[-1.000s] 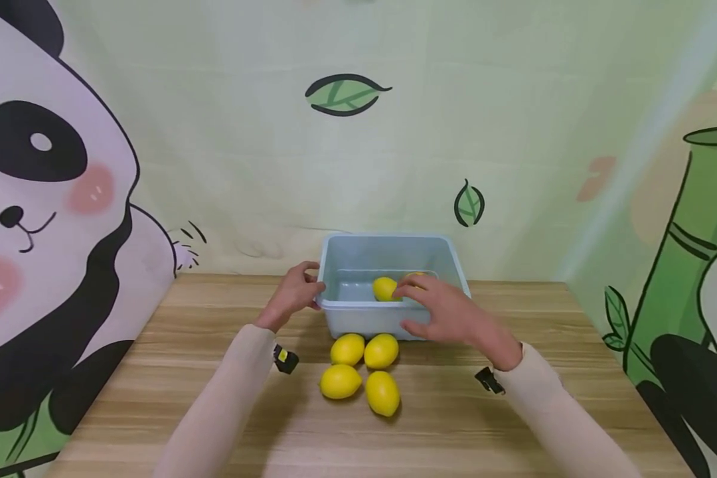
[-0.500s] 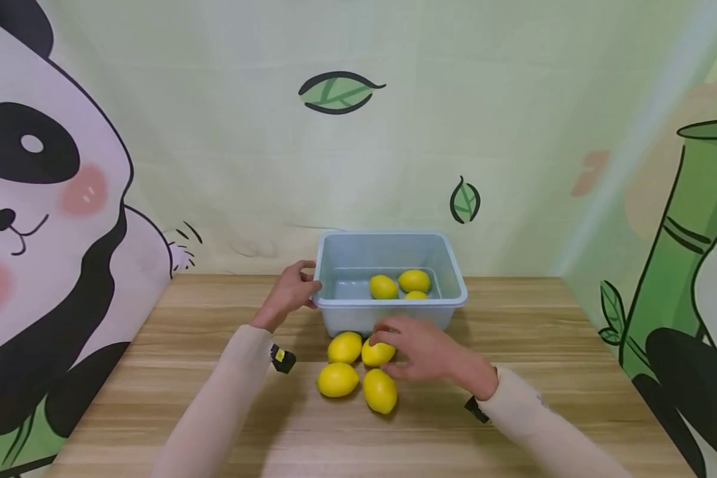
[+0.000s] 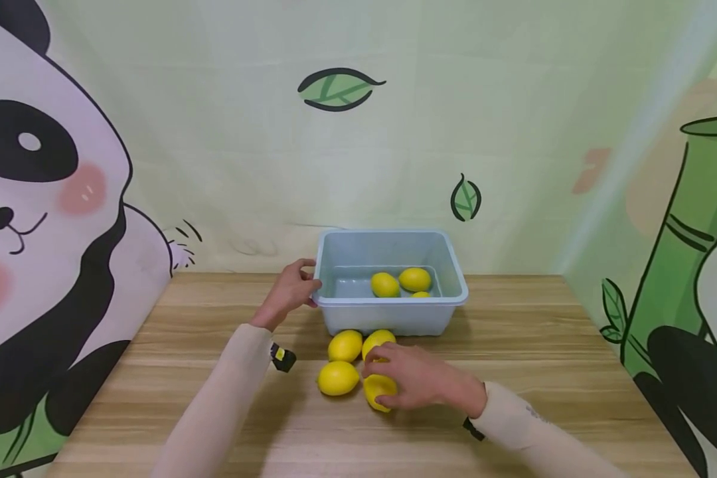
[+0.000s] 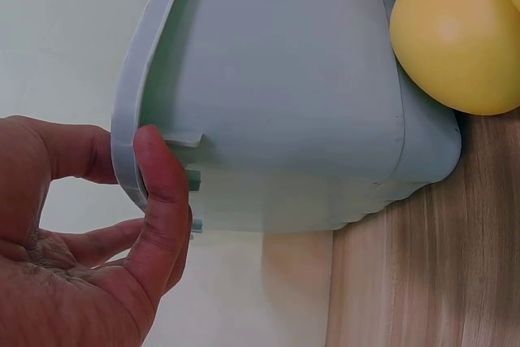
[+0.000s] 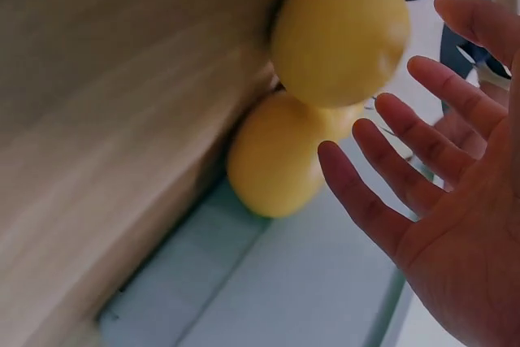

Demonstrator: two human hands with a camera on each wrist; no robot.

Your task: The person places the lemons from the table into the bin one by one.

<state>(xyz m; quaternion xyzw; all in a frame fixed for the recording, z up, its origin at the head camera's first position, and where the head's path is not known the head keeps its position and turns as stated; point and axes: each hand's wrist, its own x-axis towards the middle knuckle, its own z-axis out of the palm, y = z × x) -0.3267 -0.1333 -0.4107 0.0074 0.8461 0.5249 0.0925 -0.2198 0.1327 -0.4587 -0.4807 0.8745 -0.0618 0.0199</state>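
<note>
The left hand (image 3: 288, 290) pinches the tub (image 3: 388, 316) by its rim, near nine o'clock. The right hand (image 3: 417, 378), fingers spread, hangs over the five-o'clock lemon (image 3: 378, 388) of four at the tub's six; three more lemons (image 3: 415, 279) lie inside.

No readable text, brand or number in any view.
The right sleeve (image 3: 534, 428) bears a small grey mark (image 3: 536, 414) near its cuff, too blurred to tell whether it is lettering; the black device (image 3: 284, 360) at the left wrist shows a yellow patch (image 3: 275, 355), too small to make out.
</note>
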